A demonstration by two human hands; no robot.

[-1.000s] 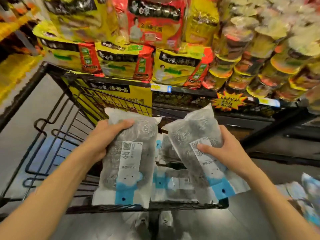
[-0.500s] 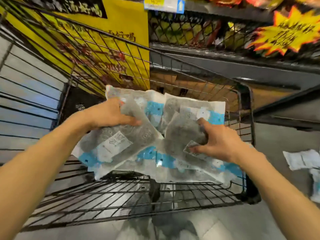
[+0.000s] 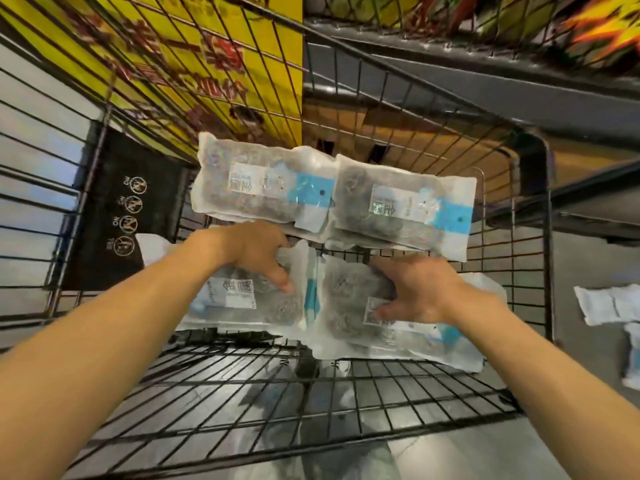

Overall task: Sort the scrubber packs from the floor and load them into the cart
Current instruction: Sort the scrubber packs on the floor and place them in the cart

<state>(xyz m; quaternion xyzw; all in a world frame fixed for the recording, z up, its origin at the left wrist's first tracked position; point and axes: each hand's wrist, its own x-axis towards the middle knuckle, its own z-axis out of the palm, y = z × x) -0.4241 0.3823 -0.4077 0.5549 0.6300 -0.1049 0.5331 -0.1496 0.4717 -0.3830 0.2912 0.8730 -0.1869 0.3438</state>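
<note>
Inside the black wire cart (image 3: pixel 530 258), mid-frame, the left hand (image 3: pixel 256 252) grips a steel-wool scrubber pack (image 3: pixel 242 299) and the right hand (image 3: pixel 419 289) grips another (image 3: pixel 349 303) beside it — both lying on the cart's floor. Two more packs (image 3: pixel 263 183) (image 3: pixel 401 206) lie just above them; loose packs (image 3: pixel 609 304) sit on the floor at right.

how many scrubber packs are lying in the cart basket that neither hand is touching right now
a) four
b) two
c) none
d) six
b) Two packs lie side by side at the far end of the cart, the far left pack and the far right pack, while the left hand and right hand each hold a nearer pack.
</note>
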